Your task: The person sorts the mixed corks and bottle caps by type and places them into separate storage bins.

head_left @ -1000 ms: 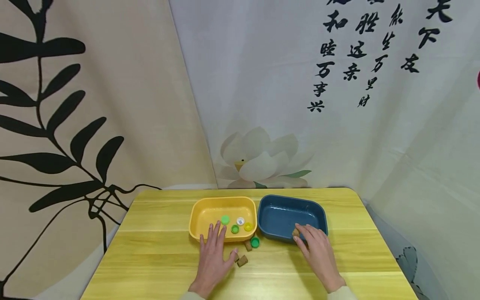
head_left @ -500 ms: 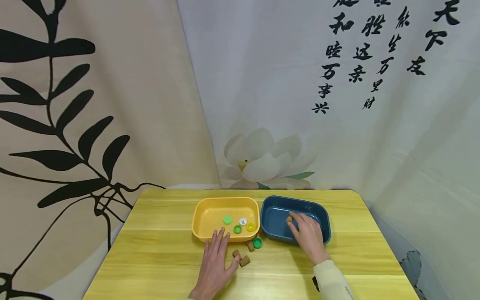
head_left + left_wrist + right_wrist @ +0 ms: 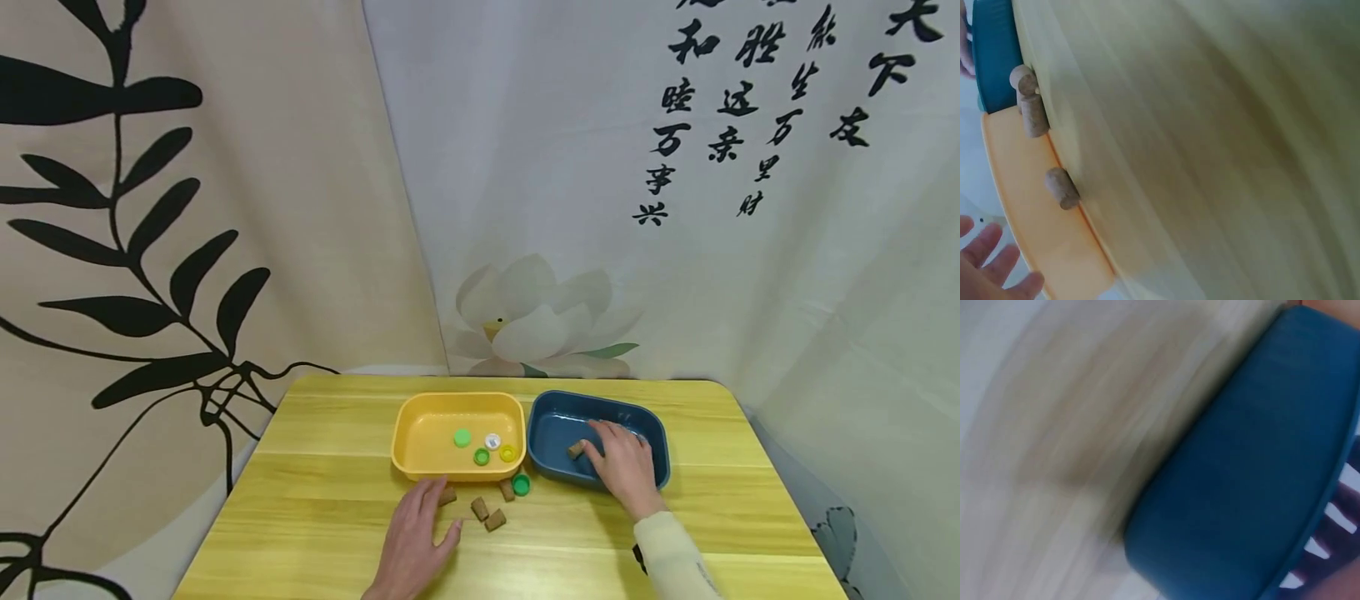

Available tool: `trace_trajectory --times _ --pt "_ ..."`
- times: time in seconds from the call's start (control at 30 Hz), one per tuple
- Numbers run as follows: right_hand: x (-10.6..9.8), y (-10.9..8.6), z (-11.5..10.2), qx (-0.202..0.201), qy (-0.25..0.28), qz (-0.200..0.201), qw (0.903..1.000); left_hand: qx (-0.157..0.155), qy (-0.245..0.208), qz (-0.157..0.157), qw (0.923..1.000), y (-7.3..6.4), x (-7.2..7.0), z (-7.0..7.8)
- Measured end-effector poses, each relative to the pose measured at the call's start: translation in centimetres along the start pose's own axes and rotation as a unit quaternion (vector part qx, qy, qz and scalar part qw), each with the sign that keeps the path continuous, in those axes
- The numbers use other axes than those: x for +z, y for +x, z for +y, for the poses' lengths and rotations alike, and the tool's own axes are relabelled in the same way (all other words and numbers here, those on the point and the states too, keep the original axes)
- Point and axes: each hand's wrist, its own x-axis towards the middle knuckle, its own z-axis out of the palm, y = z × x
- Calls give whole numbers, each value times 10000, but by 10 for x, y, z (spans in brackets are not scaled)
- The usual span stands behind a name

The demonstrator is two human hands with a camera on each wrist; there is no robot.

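My right hand (image 3: 626,467) reaches over the near side of the blue tray (image 3: 542,417), its fingers spread apart. A cork (image 3: 575,450) lies in that tray by the thumb, not gripped. My left hand (image 3: 412,537) hovers at the near edge of the yellow tray (image 3: 408,417), fingers loosely extended and thumb apart. Close beside its fingertips is another cork (image 3: 447,495); whether they touch I cannot tell. Farther right on the table lie more corks (image 3: 495,521). In the left wrist view the left fingers (image 3: 1000,265) are apart with nothing between them.
Inside the yellow tray sit several bottle caps, including a white cap (image 3: 492,442) and a yellow cap (image 3: 507,452). A green cap (image 3: 521,484) and a cork (image 3: 507,490) lie in front, between the trays. A curtain (image 3: 540,167) hangs behind the table.
My right hand has moved into the blue tray and let go of the cork there. My left hand has drawn slightly back, and a cork now shows beside its fingertips.
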Motion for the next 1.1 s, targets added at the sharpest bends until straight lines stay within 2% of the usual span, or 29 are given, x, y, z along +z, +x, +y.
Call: trace_trajectory --times 0.1,0.2,0.33,0.47,0.6,0.7,0.87,1.1 --pt "-7 -9 3 91 87 283 9995 -153 46 -170 9997 -2 0 -3" --pt "-15 -22 10 -5 95 727 9973 -167 145 -409 9989 0 1 -5" --pt "-25 -40 22 -85 12 1252 9921 -18 340 -773 9964 5 1 -7" --pt "-32 -56 35 195 -76 1410 9898 187 495 -1175 9917 11 1 -9" --pt "-35 -63 47 711 -104 1153 9907 391 590 -1466 9867 14 3 -12" --pt "-34 -64 54 1101 -15 688 9915 499 658 -1518 9850 14 5 -14" --pt "-32 -62 60 1590 316 -156 9866 729 860 -1416 9835 15 9 -17" --pt "-26 -52 59 1776 483 -412 9821 1075 1277 -1154 9792 17 11 -22"
